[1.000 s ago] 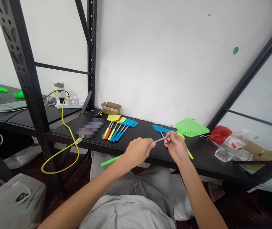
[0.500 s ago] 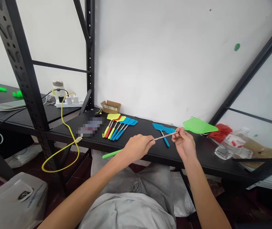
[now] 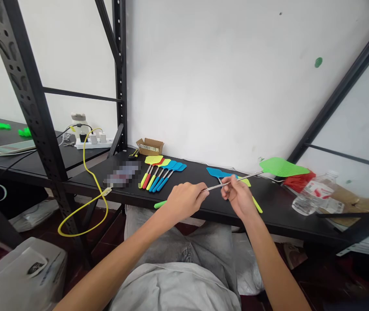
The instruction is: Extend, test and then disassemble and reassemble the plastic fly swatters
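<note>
A green fly swatter with a thin metal rod is held across the front of the bench, its head toward the right. My left hand is closed round the rod by the green handle, whose end sticks out behind my wrist. With closed fingers, my right hand pinches the rod farther along. Behind that hand lie a blue fly swatter and a yellow-green one, both partly hidden. Left of them, several yellow, red and blue fly swatters lie side by side on the black bench.
A small open cardboard box stands by the wall near a blurred-out item. At right are a plastic bottle and a red bag. A yellow cable hangs from a power strip past the black rack post.
The green swatter's head has moved to the right and more metal rod shows. My right hand has shifted slightly left and down along the rod. The yellow-green swatter behind it has come into view.
</note>
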`<state>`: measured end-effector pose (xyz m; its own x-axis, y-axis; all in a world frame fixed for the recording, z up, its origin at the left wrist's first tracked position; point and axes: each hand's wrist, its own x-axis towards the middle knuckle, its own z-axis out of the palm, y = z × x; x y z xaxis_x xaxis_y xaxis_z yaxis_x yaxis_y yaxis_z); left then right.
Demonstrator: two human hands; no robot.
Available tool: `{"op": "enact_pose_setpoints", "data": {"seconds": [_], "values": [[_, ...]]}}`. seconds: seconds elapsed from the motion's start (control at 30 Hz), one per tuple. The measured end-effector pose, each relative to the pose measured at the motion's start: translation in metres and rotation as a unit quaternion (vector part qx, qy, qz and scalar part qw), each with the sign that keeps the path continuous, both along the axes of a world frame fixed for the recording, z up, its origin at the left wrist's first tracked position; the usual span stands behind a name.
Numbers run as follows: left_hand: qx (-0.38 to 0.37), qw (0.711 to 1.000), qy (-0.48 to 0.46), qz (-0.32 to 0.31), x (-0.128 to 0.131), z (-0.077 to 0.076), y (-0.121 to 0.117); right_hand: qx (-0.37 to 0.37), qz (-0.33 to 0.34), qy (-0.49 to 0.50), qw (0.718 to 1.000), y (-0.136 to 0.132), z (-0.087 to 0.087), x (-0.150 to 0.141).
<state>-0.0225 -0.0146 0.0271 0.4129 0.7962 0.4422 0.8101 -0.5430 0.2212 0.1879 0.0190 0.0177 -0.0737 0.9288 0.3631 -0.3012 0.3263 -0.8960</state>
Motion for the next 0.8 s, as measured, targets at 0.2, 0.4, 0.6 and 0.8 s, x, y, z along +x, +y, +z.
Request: {"op": "enact_pose_setpoints", "data": {"seconds": [0.2,0.4,0.6,0.8], "values": [[-0.008,1.000,-0.005,0.001,0.001,0.000,-0.001,0.013,0.007,-0.054,0.998,-0.003,-0.004,-0.012],[-0.005,1.000,-0.013,-0.009,-0.005,0.001,0.002,0.022,-0.060,-0.018,0.998,0.003,0.000,0.004],[0.003,0.999,-0.008,-0.043,-0.019,0.005,0.007,0.033,-0.131,0.063,0.989,0.012,0.009,0.047],[0.004,0.999,-0.003,-0.043,-0.017,0.009,0.005,0.032,-0.128,0.062,0.989,0.009,0.013,0.058]]}}
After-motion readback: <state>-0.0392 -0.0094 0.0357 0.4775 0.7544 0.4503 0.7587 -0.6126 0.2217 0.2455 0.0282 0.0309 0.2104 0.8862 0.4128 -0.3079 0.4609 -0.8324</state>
